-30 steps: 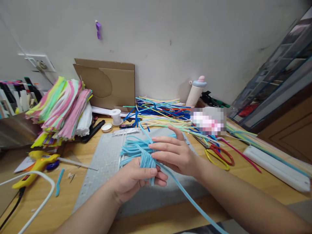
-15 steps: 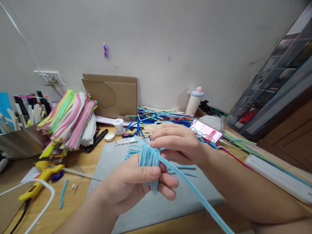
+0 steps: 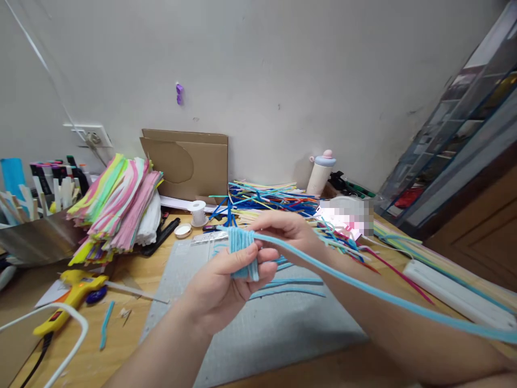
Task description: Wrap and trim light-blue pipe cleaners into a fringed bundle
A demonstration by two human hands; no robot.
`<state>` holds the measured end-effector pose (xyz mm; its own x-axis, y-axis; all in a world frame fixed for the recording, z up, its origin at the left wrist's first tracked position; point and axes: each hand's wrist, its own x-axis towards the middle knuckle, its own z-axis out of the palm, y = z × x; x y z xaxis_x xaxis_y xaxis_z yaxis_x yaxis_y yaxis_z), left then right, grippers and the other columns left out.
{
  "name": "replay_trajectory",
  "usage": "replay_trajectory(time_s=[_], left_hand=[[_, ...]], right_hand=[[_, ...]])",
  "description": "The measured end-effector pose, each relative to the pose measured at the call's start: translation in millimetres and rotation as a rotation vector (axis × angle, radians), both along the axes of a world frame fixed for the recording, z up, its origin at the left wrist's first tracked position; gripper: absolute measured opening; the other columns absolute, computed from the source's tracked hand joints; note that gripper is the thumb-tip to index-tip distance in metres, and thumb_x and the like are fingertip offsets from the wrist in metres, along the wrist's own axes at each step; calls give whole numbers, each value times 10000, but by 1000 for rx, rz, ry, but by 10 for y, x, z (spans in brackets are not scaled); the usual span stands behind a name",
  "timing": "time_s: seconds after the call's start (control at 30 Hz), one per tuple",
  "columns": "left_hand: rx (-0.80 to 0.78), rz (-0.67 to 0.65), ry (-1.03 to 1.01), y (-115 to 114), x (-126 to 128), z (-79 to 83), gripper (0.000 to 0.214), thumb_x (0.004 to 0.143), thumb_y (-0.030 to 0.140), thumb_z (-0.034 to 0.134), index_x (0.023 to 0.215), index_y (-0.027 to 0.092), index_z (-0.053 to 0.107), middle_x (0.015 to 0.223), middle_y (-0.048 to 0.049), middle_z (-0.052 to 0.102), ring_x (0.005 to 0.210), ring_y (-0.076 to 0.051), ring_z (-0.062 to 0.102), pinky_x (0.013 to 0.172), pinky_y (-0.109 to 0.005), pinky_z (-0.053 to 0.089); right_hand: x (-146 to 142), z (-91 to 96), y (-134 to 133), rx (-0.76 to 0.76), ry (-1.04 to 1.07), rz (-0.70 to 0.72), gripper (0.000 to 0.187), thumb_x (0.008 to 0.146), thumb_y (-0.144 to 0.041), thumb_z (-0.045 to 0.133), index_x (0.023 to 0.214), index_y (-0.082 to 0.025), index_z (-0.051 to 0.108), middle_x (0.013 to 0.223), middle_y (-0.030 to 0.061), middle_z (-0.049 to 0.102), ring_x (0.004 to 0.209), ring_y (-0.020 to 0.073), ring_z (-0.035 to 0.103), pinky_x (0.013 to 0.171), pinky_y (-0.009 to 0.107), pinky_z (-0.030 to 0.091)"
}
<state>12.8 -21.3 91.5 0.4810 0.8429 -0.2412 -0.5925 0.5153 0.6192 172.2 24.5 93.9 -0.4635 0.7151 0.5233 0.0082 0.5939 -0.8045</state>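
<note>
My left hand [image 3: 230, 285] holds a light-blue pipe cleaner [image 3: 241, 245] wound in several close turns, the thumb pressed across the front and the fingers behind. From the top right of the coil, a long loose length [image 3: 363, 285] runs over my right forearm and out of view at the right. My right hand [image 3: 285, 229] is bent in behind the coil's upper right side, its fingertips at the windings and partly hidden. More light-blue pipe cleaners [image 3: 299, 291] lie on the grey cutting mat [image 3: 283, 339] below.
A yellow glue gun [image 3: 70, 302] with its cable lies at the left, near bundles of coloured pipe cleaners [image 3: 117, 205]. Behind stand a cardboard piece [image 3: 205, 167], a white spool [image 3: 197, 213] and a bottle [image 3: 321, 175]. A white power strip [image 3: 456, 293] sits at the right.
My right hand has moved from over the top of the coil to behind its upper right side. The loose length has swung from hanging down-right to stretching farther right.
</note>
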Motion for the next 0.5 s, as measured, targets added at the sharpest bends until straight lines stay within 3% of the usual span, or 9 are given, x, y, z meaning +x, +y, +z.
replay_trajectory(time_s=[0.07, 0.13, 0.23, 0.33, 0.5], left_hand=[[-138, 67, 26, -4, 0, -187, 122, 823, 80, 578, 786, 95, 693, 748, -79, 733, 600, -123, 683, 691, -224, 555], [-244, 106, 62, -16, -5, -368, 117, 816, 60, 582, 805, 83, 696, 765, -87, 738, 626, -124, 689, 717, -231, 557], [-290, 117, 99, -40, -21, -571, 120, 819, 51, 577, 805, 70, 695, 748, -95, 737, 617, -133, 690, 690, -241, 564], [-261, 66, 95, -67, -40, -693, 100, 810, 62, 599, 797, 68, 698, 734, -93, 734, 605, -133, 687, 671, -239, 563], [-198, 2, 72, -103, -36, -806, 72, 758, 75, 668, 816, 98, 704, 759, -62, 723, 667, -133, 674, 723, -257, 542]], right_hand=[[-45, -306, -47, -195, 55, -66, 243, 786, -395, 633, 893, -184, 692, 874, 52, 655, 799, 165, 608, 675, 269, 508], [-87, -593, -121, -439, 128, -35, 310, 760, -410, 658, 993, -206, 675, 916, 43, 642, 762, 141, 600, 622, 236, 499], [-116, -882, -227, -699, 191, -32, 367, 750, -449, 657, 1042, -228, 654, 884, 28, 618, 686, 108, 575, 512, 172, 441], [-94, -978, -286, -687, 219, 32, 403, 719, -473, 682, 1034, -223, 651, 930, 42, 612, 772, 134, 583, 553, 181, 447], [-15, -964, -324, -442, 165, 39, 322, 811, -438, 597, 1035, -212, 642, 998, 61, 575, 953, 180, 561, 824, 298, 464]])
